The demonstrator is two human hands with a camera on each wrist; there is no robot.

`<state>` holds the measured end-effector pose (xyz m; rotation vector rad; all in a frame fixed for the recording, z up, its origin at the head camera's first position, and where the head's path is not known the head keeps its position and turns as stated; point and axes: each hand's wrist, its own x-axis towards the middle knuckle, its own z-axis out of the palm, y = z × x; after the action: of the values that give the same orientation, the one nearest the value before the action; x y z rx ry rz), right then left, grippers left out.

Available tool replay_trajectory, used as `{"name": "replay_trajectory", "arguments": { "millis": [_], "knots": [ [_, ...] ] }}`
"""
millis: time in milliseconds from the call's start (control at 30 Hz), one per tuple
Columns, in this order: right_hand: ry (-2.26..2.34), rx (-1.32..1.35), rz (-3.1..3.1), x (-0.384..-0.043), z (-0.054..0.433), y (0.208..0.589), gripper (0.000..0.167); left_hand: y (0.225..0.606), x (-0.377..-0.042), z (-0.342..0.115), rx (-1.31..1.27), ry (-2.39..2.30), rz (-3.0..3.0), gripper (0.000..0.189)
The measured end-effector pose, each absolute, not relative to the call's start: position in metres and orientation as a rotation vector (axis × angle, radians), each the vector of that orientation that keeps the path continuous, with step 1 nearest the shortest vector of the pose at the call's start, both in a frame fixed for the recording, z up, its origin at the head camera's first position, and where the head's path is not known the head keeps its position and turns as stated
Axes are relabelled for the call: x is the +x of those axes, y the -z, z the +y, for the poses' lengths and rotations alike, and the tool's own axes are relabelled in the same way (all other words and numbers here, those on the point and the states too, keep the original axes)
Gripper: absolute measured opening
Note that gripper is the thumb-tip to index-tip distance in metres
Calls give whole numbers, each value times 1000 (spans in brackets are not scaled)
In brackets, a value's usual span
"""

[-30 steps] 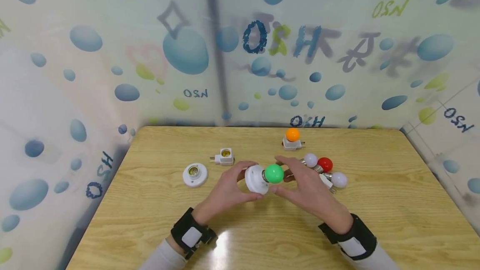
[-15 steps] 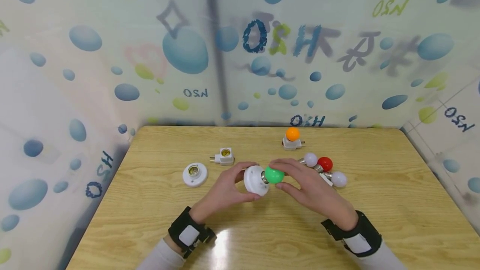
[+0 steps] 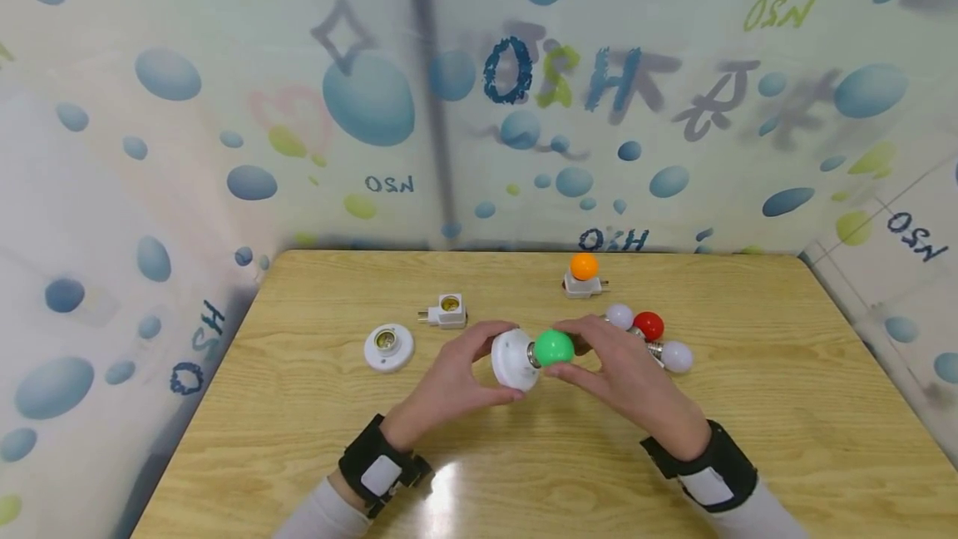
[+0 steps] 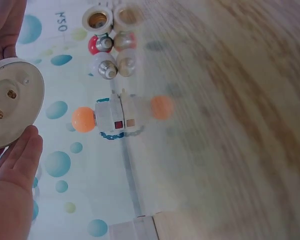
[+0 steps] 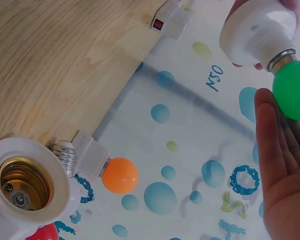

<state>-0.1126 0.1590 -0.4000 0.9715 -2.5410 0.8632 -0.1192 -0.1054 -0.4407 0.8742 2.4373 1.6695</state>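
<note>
My left hand (image 3: 460,373) grips a white round lamp holder (image 3: 513,360) by its rim, tilted so its socket points right. A green light bulb (image 3: 554,348) sits in that socket with part of its metal screw base showing. Thumb and fingers of my right hand (image 3: 624,373) pinch the bulb from the right side. In the left wrist view, the holder's flat back (image 4: 20,100) with two brass terminals faces the camera. The right wrist view shows the green bulb (image 5: 292,90) against the fingers, with the holder (image 5: 255,30) above it.
On the wooden table (image 3: 299,456), a second round holder (image 3: 389,348) and a plug-in socket (image 3: 449,311) stand at left. Behind is an orange bulb (image 3: 584,266) in a plug-in socket. White bulbs (image 3: 677,357) and a red bulb (image 3: 649,325) lie right, beyond my right hand.
The fingers of my right hand were spread apart around the green bulb a second ago, then closed onto it. Holder and bulb have shifted slightly to the right.
</note>
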Motion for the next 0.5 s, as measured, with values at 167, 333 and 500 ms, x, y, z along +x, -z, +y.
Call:
{"name": "replay_trajectory", "arguments": {
  "millis": [167, 333, 500],
  "knots": [
    [-844, 854, -2613, -111, 156, 399, 48, 439, -118, -103, 898, -1631, 2488, 82],
    [-869, 807, -2698, -112, 156, 399, 60, 438, -118, -102, 862, -1622, 2496, 82],
    [-1021, 913, -2747, -114, 163, 394, 83, 437, -120, -104, 798, -1673, 2439, 81]
  ]
}}
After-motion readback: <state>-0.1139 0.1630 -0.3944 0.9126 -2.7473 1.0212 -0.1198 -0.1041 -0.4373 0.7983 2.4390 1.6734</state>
